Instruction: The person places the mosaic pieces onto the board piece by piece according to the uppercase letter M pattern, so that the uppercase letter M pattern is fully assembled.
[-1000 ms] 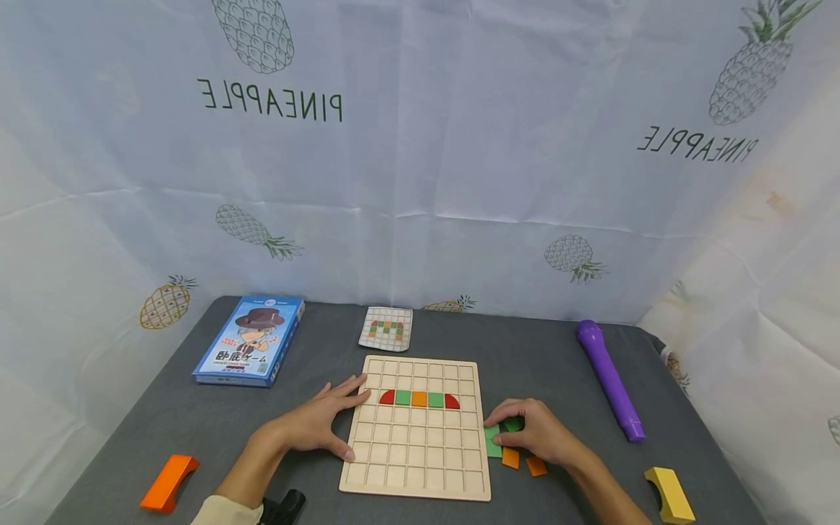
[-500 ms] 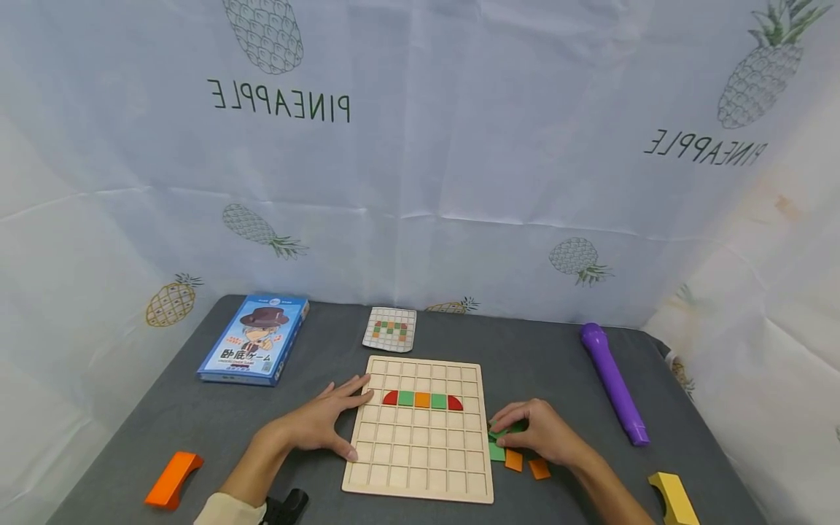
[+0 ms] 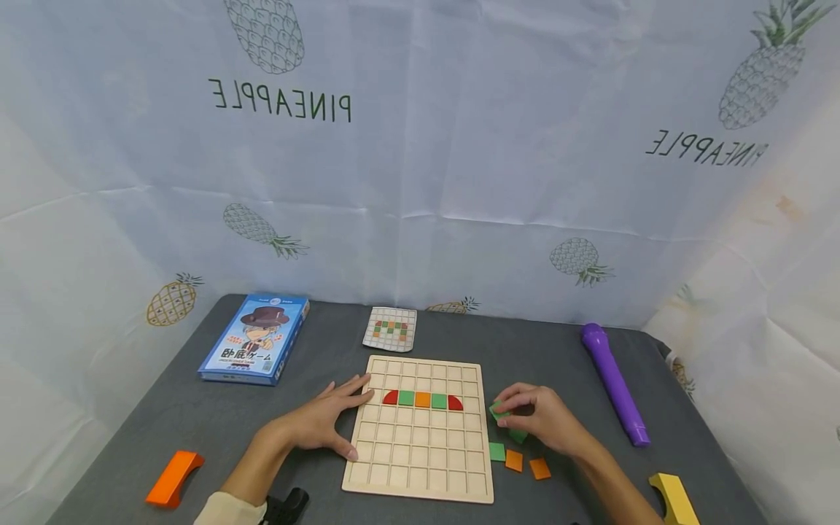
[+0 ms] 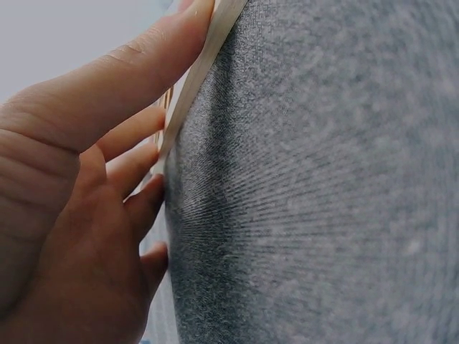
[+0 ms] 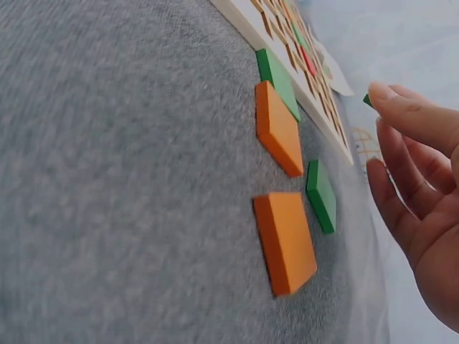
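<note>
A wooden grid board point(image 3: 418, 459) lies on the table, one row of it filled with red quarter-round, green square and orange square tiles. My left hand point(image 3: 319, 419) rests along the board's left edge, thumb and fingers spread and touching it. Just right of the board, my right hand point(image 3: 541, 417) pinches a green tile point(image 3: 499, 413) between thumb and fingers, above the table. Another green tile point(image 5: 321, 197) lies below that hand. A third green tile point(image 3: 497, 452) sits against the board's right edge, beside two orange tiles point(image 5: 280, 129).
Behind the board lies a pattern card point(image 3: 390, 329). A blue game box point(image 3: 254, 340) is at the back left, a purple microphone-shaped stick point(image 3: 613, 383) at the right. An orange arch block point(image 3: 173, 479) and a yellow arch block point(image 3: 674, 498) stand near the front corners.
My right hand has picked a green tile out of the loose tiles and raised it, uncovering another green one underneath. The left hand keeps its place on the board.
</note>
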Demonstrator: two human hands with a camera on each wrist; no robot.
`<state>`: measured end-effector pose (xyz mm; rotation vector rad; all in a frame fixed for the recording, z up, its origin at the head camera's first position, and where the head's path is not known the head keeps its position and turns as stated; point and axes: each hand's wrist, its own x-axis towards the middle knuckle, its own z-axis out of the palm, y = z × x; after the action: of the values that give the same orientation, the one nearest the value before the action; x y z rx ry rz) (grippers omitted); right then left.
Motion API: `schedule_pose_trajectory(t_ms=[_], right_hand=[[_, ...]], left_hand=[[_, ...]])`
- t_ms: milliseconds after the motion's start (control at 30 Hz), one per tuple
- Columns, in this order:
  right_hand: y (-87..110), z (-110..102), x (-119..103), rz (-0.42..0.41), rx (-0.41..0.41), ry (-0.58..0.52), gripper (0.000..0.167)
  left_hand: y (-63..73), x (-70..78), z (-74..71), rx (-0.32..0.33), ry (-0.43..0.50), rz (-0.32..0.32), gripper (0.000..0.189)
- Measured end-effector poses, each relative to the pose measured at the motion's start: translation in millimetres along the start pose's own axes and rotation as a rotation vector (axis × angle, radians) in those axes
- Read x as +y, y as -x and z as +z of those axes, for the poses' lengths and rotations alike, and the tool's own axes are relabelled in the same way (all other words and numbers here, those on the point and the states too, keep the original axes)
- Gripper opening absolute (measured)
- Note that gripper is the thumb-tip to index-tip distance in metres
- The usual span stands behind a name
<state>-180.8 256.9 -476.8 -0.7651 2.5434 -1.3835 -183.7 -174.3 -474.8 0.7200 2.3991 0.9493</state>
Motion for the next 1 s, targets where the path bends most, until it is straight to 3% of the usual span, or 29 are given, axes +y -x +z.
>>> schedule_pose_trajectory(t_ms=[333,667,1000], right_hand=[[-12.7,13.9,-7.5,0.015,0.043,0.004,0.015],[-26.9,35.3,-13.7,-0.02,0.018,-0.01,0.017],[-45.0,54.9,-30.6,0.075,-0.052,-0.019,0.017]], left_hand=[[0.2,0.0,-0.1,0.001,-0.003,-0.002,0.106],[-0.7,-0.5,-0.6,-0.008,0.011,0.004,0.105],[-0.6,-0.6,-1.0,-0.002,0.011,-0.002,0.105]])
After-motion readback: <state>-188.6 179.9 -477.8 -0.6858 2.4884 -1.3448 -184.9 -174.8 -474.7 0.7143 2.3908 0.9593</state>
